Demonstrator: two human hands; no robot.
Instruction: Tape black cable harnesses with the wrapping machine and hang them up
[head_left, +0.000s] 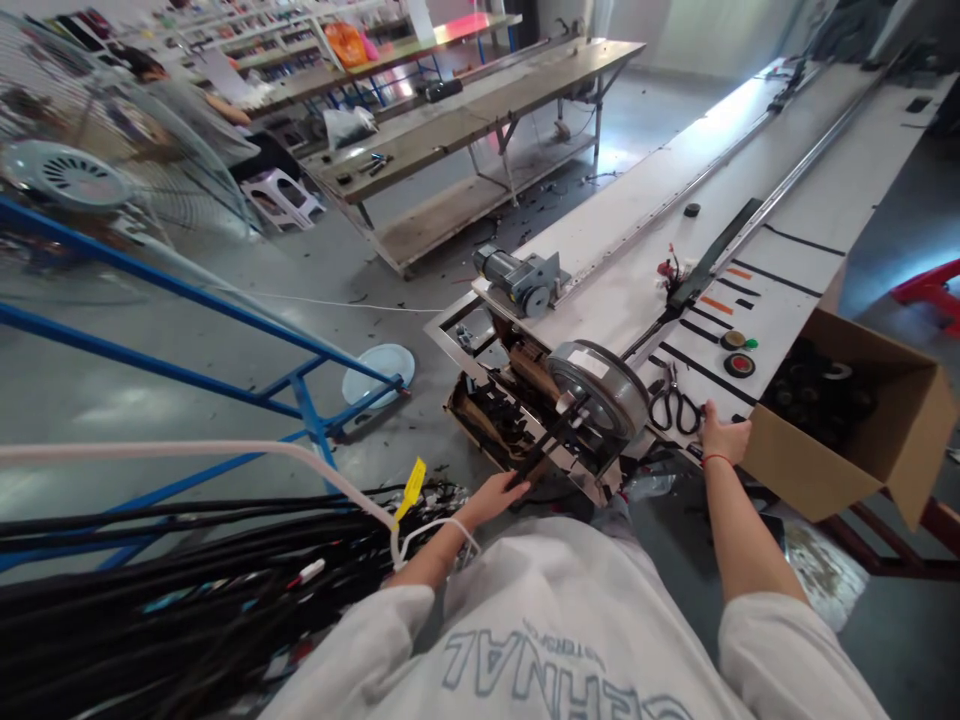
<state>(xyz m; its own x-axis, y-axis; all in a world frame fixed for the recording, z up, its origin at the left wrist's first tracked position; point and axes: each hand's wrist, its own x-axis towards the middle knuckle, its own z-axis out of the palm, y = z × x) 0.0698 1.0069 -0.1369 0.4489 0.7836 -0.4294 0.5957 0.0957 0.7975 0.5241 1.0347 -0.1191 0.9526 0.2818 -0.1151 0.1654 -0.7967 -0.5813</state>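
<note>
Left hand: the left hand (pixel 501 492) reaches low in front of the body; its fingers close around a black strip (pixel 546 446) that slants up toward the metal wheel (pixel 600 385) at the near end of the long bench (pixel 637 215)

Right hand: the right hand (pixel 724 437) rests on the near edge of the bench; fingers curled on the surface, holding nothing that shows; a red band circles the wrist

Black strip: lies across the front of the wheel, its lower end in the left hand

Scissors: black-handled scissors (pixel 675 405) lie on the bench just beside the right hand, between it and the wheel

Box: an open cardboard box (pixel 862 425) with dark round parts inside sits right of the right hand

Motor: a grey motor (pixel 517 275) is mounted on the bench beyond the wheel

Cables: a bundle of black cables (pixel 187 590) runs in from the left; a yellow tag (pixel 411 487) sticks up near the left forearm

Background: a person (pixel 202 115) sits at a far worktable; a fan (pixel 82 170) stands at the left
</note>
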